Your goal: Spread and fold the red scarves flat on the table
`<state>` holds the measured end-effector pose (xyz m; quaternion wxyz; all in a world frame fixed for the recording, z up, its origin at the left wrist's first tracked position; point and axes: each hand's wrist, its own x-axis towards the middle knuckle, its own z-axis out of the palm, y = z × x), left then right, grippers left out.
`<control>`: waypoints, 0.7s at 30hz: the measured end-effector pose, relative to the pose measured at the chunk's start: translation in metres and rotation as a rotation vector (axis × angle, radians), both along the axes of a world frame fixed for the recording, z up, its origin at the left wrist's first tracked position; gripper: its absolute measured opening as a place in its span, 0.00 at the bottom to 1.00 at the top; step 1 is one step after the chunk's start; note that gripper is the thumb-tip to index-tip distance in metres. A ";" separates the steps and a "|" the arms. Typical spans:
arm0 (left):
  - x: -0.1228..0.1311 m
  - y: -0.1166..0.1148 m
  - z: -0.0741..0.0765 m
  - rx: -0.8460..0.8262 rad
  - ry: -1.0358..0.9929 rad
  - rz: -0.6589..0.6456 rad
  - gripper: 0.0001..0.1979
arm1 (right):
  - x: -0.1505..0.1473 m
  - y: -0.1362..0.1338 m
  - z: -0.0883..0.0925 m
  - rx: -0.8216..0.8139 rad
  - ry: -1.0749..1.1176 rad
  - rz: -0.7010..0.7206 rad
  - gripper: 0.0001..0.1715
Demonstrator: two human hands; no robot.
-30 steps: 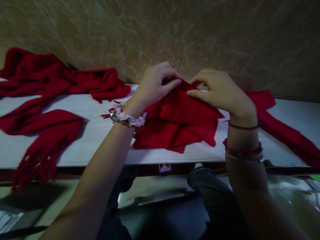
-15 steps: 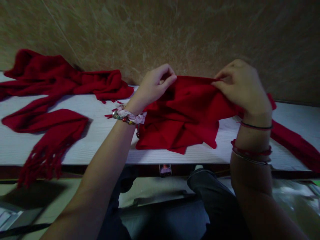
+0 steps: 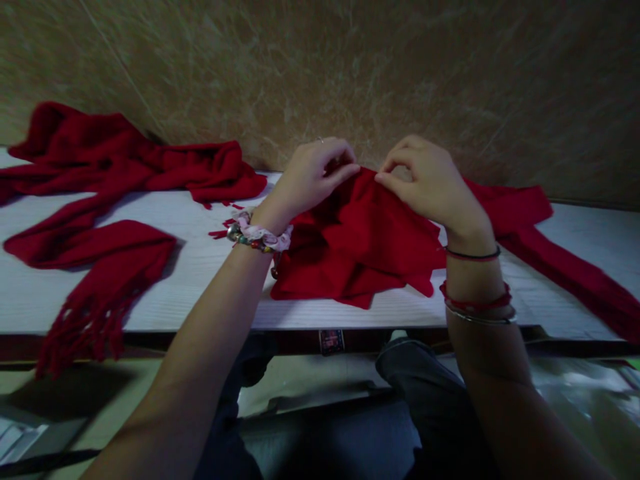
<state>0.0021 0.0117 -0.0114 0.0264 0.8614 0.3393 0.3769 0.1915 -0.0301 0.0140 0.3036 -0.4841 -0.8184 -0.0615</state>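
Note:
A red scarf (image 3: 360, 240) lies bunched in loose folds on the white table in front of me, its top edge lifted. My left hand (image 3: 320, 172) pinches that edge between thumb and fingers at the upper left. Close beside it, my right hand (image 3: 425, 180) pinches the same edge, with only a short stretch of cloth between the two. More red cloth (image 3: 575, 260) runs out to the right past my right wrist; whether it joins the held scarf is hidden by the arm.
Another red scarf (image 3: 110, 167) is heaped at the left, its fringed end (image 3: 83, 320) hanging over the front edge. The white table (image 3: 210, 267) stands against a brown marbled wall (image 3: 320, 73). A phone-like screen (image 3: 331, 341) shows below the edge, near my legs.
My right hand has moved left along the scarf's top edge, close to my left hand. The cloth between them, earlier stretched straight, now gathers. My left hand stays nearly in place.

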 end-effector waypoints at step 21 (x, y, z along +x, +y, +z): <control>0.001 0.010 -0.005 -0.005 0.085 0.056 0.08 | -0.019 -0.008 -0.010 0.013 -0.010 0.035 0.12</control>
